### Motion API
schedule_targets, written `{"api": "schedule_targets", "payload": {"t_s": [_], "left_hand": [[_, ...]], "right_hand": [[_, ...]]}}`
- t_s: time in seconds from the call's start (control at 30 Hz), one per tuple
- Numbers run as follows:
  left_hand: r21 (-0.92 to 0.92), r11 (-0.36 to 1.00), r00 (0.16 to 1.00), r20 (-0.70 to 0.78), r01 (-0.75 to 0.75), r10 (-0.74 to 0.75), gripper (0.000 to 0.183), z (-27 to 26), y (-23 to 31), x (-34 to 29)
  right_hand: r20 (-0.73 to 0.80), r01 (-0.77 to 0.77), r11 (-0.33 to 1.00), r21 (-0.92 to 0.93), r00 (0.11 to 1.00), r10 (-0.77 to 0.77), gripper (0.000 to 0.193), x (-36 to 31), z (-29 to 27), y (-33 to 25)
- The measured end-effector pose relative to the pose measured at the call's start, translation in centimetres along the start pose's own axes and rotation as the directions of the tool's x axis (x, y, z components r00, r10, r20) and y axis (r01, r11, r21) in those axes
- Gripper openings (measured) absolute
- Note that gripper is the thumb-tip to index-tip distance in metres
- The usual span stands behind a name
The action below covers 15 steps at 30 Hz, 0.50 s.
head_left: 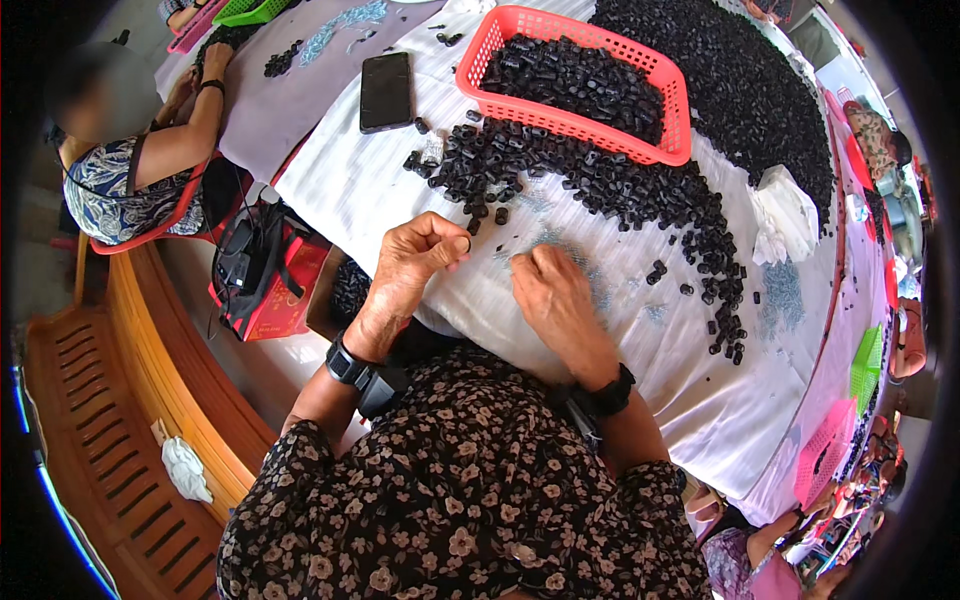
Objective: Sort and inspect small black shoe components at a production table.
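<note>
My left hand (415, 262) is raised near the table's front edge, thumb and forefinger closed in a pinch. A small black plastic piece (466, 242) shows between those fingertips, mostly covered by them. To its right, my right hand (556, 298) is low over the white cloth, fingers curled together; what they hold, if anything, is hidden. Just beyond it lie scattered thin silvery-blue metal pins (590, 268). Loose black plastic pieces (590, 178) spread in a curved band past both hands. Behind them stands a red perforated basket (572, 136) filled with similar black pieces.
A black phone (386, 92) lies at the far left of the white-covered table (335, 165). A large black heap (765, 110) and a crumpled white bag (786, 215) are at the right. Another person (130, 170) sits at the left; a wooden bench (120, 430) stands below.
</note>
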<state>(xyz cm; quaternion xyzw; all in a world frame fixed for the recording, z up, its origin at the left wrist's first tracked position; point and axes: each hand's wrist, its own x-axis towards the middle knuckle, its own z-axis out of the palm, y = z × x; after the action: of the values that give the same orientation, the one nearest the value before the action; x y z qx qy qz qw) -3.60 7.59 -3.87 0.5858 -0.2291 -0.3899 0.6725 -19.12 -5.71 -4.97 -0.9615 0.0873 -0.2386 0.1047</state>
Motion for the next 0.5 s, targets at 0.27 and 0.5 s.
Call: {"api": "schedule_targets", "payload": {"t_s": [0.27,0.5], "left_hand": [[-0.036,0.999,0.997,0.066,-0.032,0.034,0.011,0.7,-0.3,-0.6],[0.032,0.999,0.979,0.199,0.024,-0.030,0.013,1.6,-0.5,-1.1]], "right_hand": [[-0.047,-0.068,0.985,0.160,0.996,0.077,0.010,0.2,0.3,-0.2],[-0.090,-0.107,0.892,0.440,0.983,0.162,0.018,0.3,-1.4,-0.5]]}}
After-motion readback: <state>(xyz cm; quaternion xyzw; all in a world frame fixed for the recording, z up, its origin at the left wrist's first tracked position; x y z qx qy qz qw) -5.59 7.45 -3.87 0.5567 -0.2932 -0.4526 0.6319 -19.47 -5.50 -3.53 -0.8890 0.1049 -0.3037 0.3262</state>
